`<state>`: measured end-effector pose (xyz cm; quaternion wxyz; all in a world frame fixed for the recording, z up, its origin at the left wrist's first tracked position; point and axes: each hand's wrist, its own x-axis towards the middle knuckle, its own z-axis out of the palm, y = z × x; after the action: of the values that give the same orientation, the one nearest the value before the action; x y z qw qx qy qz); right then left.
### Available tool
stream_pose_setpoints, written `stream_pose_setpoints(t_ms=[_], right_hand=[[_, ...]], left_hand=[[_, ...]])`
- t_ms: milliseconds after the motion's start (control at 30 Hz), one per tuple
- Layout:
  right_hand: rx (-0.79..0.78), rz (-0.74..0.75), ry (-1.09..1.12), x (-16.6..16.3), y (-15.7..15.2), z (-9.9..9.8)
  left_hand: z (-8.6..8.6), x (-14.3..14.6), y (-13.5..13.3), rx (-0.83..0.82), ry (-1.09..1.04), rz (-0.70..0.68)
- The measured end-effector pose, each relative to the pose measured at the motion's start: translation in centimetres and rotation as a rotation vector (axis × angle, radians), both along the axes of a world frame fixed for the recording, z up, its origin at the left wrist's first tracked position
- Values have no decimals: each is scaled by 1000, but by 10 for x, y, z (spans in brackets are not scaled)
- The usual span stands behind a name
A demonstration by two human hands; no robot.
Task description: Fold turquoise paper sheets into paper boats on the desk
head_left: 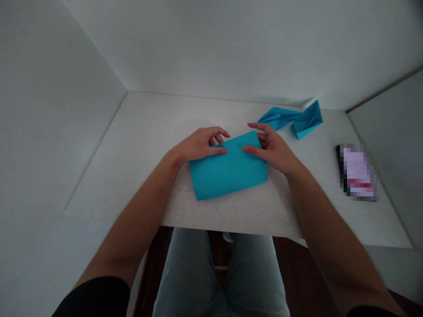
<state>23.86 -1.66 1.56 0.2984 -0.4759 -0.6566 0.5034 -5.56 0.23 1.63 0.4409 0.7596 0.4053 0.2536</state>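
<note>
A folded blue sheet of paper (228,169) lies flat on the white table (139,145), near its front edge. My left hand (201,143) rests at the sheet's upper left corner, thumb pressed on the paper and fingers curled behind its far edge. My right hand (272,149) holds the upper right corner the same way, thumb on top of the sheet and fingers behind it. The two thumbs point toward each other across the paper's top edge.
A finished blue folded paper shape (294,118) lies at the back right by the wall. A dark phone-like object (358,172), blurred out, lies at the right. Walls close in the table at left, back and right. My legs show below the front edge.
</note>
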Motion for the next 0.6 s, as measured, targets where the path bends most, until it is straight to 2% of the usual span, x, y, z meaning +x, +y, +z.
stream_pose_setpoints(t_ms=[133,267,333,500,600], right_hand=[[-147,69,128,-1,-5,11],[-199,190,129,3,-6,17],[-191,195,107,8,-4,17],[-48,8,91,15,3,7],[-25,38,57,11,3,2]], left_hand=[[1,-2,4,-9,-95,72],[-1,-7,8,58,-100,185],[-4,-9,10,100,-48,231],[-9,-9,11,91,65,135],[-10,-6,9,90,81,72]])
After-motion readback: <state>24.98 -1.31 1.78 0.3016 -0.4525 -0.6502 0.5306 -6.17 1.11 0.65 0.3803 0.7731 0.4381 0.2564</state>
